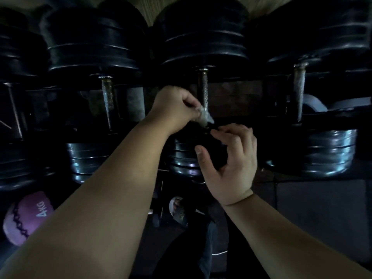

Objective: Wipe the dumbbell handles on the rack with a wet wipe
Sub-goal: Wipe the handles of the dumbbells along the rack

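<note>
My left hand [173, 105] is curled tight on the wet wipe [205, 117], pinching it at the near end of the middle dumbbell handle [204, 91], where it seems to touch the bar. That handle runs straight away from me, so I judge the stroke must go forward along it. My right hand [231, 158] hovers just below and to the right, fingers loose and parted, holding nothing. The neighbouring handle [107, 97] to the left lies parallel.
</note>
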`<state>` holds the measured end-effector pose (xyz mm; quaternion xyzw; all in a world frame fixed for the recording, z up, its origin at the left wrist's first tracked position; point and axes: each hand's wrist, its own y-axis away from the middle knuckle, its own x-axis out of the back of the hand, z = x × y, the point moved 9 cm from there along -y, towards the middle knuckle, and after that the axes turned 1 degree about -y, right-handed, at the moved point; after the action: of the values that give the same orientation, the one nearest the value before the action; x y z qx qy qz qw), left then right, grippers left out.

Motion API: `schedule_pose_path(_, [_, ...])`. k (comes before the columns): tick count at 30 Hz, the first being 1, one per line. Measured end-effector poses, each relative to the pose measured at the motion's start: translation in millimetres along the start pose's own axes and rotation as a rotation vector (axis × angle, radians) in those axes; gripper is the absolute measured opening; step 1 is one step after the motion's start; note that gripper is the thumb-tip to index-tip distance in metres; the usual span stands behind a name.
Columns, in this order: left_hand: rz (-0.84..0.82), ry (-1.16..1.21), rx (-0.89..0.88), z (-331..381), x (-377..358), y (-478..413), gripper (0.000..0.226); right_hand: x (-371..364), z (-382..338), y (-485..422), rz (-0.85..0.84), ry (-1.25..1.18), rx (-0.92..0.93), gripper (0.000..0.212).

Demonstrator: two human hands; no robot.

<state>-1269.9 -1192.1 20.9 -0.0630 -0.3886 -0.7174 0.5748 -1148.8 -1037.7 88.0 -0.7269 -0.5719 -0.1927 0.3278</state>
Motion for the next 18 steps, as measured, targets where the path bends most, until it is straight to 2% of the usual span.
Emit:
schedule_pose_path(5, [0.128,0.086,0.096,21.2,31.9,40.1,0.022,1.3,-3.4,-8.0,-0.128,-0.042,-0.049,0.037])
schedule_pose_path(8, [0.209,0.155,0.136,37.1,63.9,85.0,0.017,5.6,-4.1,-17.5,-0.318,-0.090,-0.145,0.036])
schedule_pose_path(11, [0.288,0.168,0.210,43.5,95.7,134.5,0.014,19.8,-11.8,-32.6,-0.561,-0.164,-0.316,0.040])
schedule_pose_path(13, [0.355,0.234,0.241,48.5,112.0,167.7,0.015,36.5,-28.7,-42.6,-0.682,-0.181,-0.320,0.042])
schedule_pose_path(18, [0.524,0.511,0.342,62.6,126.4,250.7,0.010,64.6,-83.9,-56.9,-0.926,-0.316,-0.273,0.017])
